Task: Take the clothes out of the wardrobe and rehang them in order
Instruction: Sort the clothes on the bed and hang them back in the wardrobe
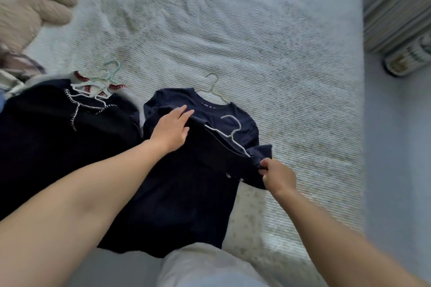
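Observation:
A dark navy T-shirt (182,193) on a white hanger (233,134) lies on top of another navy T-shirt (210,109), whose pale hanger hook (212,84) sticks out at its collar. My left hand (172,129) rests flat with straight fingers on the top shirt's left shoulder. My right hand (276,176) pinches the top shirt's right sleeve by the hanger's end. To the left lies a black garment with white stitched trim (58,133), with several hangers (100,84) at its collar.
The clothes lie on a bed with a white textured cover (268,53). A beige plush toy (25,4) sits at the top left. Past the bed's right edge there is grey floor, a striped curtain (396,14) and a patterned roll (408,58).

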